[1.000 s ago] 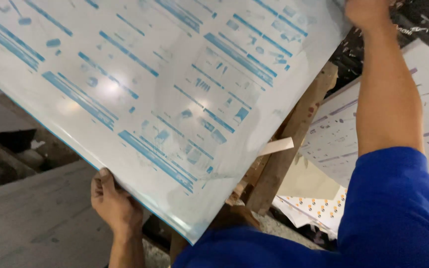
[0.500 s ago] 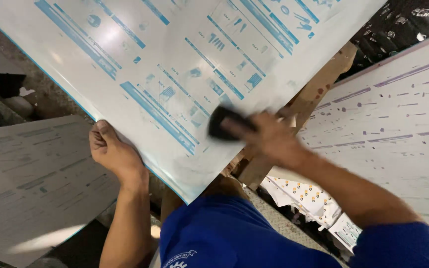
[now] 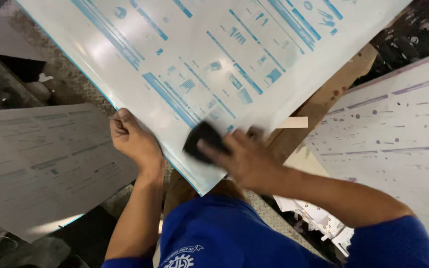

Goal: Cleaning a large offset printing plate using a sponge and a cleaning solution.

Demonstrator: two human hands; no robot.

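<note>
A person in a blue shirt (image 3: pixel 214 233) grips the lower left edge of a large glossy white sheet printed with blue bars and blocks (image 3: pixel 214 59), the left hand (image 3: pixel 134 140) closed on it. The right hand (image 3: pixel 247 159) is wrapped around a small black pad (possibly a sponge; it is blurred) (image 3: pixel 202 141) pressed on the sheet's lower corner. Grey printed sheets (image 3: pixel 35 164) lie to the left, pale ones (image 3: pixel 398 129) to the right.

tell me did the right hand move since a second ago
Yes: the right hand came down from the plate's far edge to the near corner of the printing plate, pressing a black pad.
</note>
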